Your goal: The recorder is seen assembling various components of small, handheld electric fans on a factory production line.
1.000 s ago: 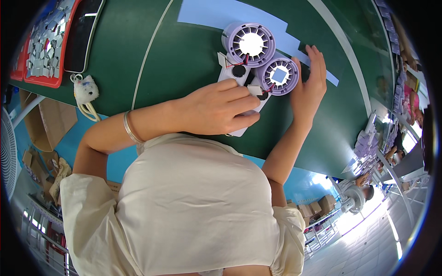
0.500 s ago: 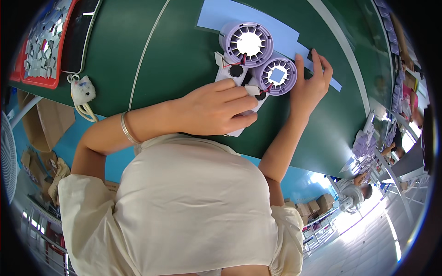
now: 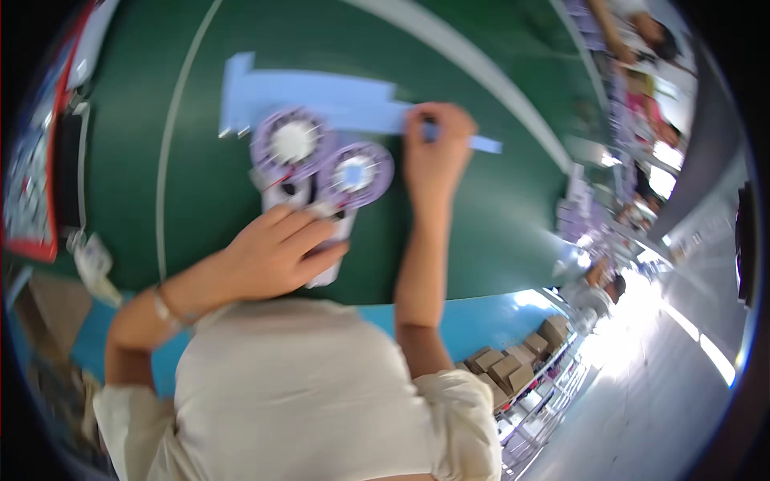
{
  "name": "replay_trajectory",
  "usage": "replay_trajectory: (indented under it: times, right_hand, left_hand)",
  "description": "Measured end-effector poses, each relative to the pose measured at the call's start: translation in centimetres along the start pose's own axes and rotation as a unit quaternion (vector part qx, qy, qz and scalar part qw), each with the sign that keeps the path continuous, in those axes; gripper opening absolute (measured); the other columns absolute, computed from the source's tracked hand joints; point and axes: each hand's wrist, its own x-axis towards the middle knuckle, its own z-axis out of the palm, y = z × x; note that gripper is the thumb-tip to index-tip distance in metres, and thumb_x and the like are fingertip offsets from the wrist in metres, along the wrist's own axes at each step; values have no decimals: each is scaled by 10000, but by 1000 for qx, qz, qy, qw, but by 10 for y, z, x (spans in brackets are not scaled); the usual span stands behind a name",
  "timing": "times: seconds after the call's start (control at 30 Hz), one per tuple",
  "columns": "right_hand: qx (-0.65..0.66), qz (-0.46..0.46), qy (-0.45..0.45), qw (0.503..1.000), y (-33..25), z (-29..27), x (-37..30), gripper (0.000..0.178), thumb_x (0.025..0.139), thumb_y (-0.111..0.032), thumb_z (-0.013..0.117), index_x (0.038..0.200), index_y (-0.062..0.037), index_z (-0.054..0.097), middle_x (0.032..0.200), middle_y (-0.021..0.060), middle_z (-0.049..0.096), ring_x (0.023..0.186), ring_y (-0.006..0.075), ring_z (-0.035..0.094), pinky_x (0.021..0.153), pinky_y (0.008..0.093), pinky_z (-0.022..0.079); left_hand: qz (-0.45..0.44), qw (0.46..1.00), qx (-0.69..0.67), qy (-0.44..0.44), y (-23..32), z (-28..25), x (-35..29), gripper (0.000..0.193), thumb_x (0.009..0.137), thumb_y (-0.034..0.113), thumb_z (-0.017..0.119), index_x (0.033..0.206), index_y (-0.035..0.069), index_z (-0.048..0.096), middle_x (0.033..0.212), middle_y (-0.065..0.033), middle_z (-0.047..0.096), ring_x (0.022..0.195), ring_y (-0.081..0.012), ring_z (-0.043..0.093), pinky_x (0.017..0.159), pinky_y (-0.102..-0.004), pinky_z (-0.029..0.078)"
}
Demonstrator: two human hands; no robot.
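Two handheld fan units lie side by side on the green table, with round purple heads and pale handles. The left fan [image 3: 293,143] has a plain white hub; on the hub of the right fan [image 3: 354,173] sits a small blue square. Thin red wires run at the base of the heads. Across both handles lies my left hand [image 3: 281,250], its fingers curled round them. Beyond the fans is a blue sheet [image 3: 321,94] with stepped edges. My right hand [image 3: 439,132] pinches at its narrow right part, fingertips blurred by motion, a bit of blue showing between them.
At the far left are a red tray [image 3: 32,192] of small shiny pieces and a dark phone-like slab [image 3: 72,172] with a white plush charm [image 3: 94,258]. Cardboard boxes [image 3: 509,370] fill a rack at lower right. Other people [image 3: 589,297] work along the right side.
The whole view has swung, so the table things appear further left and lower. My right hand has gone from beside the right fan head to the blue sheet, and its fingers have closed.
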Motion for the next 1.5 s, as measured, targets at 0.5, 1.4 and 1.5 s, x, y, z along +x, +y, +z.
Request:
replay_trajectory:
  times: [0.5, 1.4, 1.5]
  right_hand:
    - [3, 56, -18, 998, -8, 0, -11, 93, 873, -37, 662, 956, -56, 626, 999, 103, 612, 1147, 342, 511, 946, 467, 373]
    - [372, 124, -121, 912, -128, -34, -9, 140, 815, 28, 742, 909, -8, 645, 828, 64, 690, 1115, 245, 647, 918, 387, 497]
    - [275, 67, -163, 945, -128, -23, -5, 166, 834, 43, 734, 969, 25, 639, 1020, 133, 703, 1003, 141, 655, 858, 275, 492]
  left_hand:
    - [11, 999, -3, -37, 4, -2, 2, 232, 751, 75, 687, 980, 90, 722, 964, -58, 600, 830, -206, 577, 683, -326, 417]
    - [18, 999, 49, -12, 2, 5, -10, 121, 790, 173, 659, 896, 134, 701, 987, -4, 611, 930, -162, 559, 765, -303, 419]
    - [21, 998, 54, -11, 3, 3, -11, 118, 787, 178, 658, 890, 137, 699, 982, 1, 610, 937, -158, 562, 773, -300, 422]
